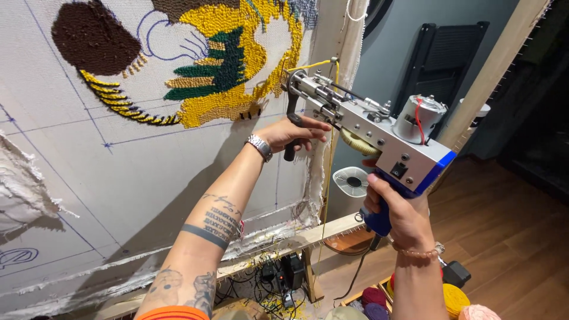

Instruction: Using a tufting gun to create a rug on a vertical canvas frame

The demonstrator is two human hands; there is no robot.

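Holding a tufting gun (pixel 367 127) level against the stretched backing cloth (pixel 148 178), nose pressing beside the yellow tufted patch (pixel 219 104), presumably to keep the needle square to the fabric. Right hand (pixel 397 213) wrapping fingers fully shut around the blue grip below; left hand (pixel 293 133) closing fingers on the black front handle, steadying the nose. Feeding yellow yarn (pixel 328 172) down past the wooden frame (pixel 308 237) towards yarn balls (pixel 453 299) lying on the floor.

Wooden floor (pixel 504 237), yarn balls (pixel 453 299), small white fan (pixel 351 181), tangled cables and power adapters (pixel 278 278) beneath frame
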